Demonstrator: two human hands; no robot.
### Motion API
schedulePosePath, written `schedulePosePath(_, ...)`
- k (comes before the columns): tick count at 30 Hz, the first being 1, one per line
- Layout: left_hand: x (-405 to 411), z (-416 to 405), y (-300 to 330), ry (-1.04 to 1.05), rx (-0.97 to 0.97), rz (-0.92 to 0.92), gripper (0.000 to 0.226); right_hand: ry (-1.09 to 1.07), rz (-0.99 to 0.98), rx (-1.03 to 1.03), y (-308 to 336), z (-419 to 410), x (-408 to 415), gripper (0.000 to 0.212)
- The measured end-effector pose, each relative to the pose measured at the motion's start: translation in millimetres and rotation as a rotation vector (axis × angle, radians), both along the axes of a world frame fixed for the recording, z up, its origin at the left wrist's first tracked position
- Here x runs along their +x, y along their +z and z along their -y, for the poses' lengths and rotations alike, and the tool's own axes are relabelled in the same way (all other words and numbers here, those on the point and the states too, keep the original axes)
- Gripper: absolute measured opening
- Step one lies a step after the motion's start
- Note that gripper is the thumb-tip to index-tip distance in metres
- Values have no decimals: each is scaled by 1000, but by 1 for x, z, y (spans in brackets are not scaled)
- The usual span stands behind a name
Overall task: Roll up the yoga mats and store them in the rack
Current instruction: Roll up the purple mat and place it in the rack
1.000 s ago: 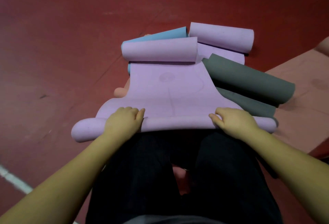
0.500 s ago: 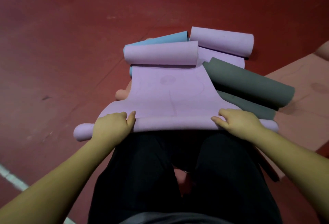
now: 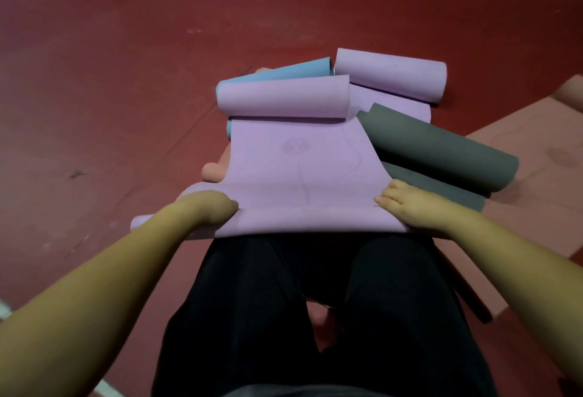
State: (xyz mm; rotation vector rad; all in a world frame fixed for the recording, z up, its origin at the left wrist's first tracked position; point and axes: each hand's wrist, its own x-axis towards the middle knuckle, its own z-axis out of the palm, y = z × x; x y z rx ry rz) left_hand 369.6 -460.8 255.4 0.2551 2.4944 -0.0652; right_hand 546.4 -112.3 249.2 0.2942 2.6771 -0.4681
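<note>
Head view: we are rolling the purple mat (image 3: 303, 169) on the red floor (image 3: 126, 81), its started roll (image 3: 303, 220) just ahead of our knees. Left hand (image 3: 209, 207) and right hand (image 3: 407, 204) curl their fingers over the roll's ends. Next, we judge, both push evenly forward. Since half a second ago the roll looks thicker and the left hand sits nearer the centre.

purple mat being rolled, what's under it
Under the purple mat a blue mat shows at its far left edge, a pink mat at its left, and a grey mat at its right. How far each reaches beneath is covered.
</note>
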Motion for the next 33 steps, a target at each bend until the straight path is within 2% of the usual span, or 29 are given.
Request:
schedulePosePath(7, 4, 3, -4, -244, -1, -199, 43, -32, -64, 124, -3, 3, -9, 45)
schedulePosePath(10, 13, 10, -12, -154, 235, -408, 31, -70, -28, 97, -3, -2, -15, 43)
schedulePosePath(11, 19, 10, -14, -130, 300, -492, 34, -74, 0, 85, -4, -3, -17, 44)
schedulePosePath(14, 34, 14, -24, -231, 463, -785, 49, -108, 67, 15, -3, -6, -22, 44)
schedulePosePath(16, 48, 18, -25, -276, 508, -757, 50, -127, 97, -33, 1, -6, -24, 42)
schedulePosePath(21, 54, 20, -29, -301, 442, -813, 54, -126, 108, -17, 14, 0, -29, 39)
schedulePosePath(26, 36, 13, -11, -242, 394, -673, 65, -55, -108, 331, 36, 19, -18, 60)
schedulePosePath(29, 28, 6, -1, -201, 379, -588, 55, -72, -301, 345, 41, 27, 10, 54)
schedulePosePath(33, 16, 2, 16, -206, 312, -478, 53, -57, -351, 361, 39, 34, 17, 46)
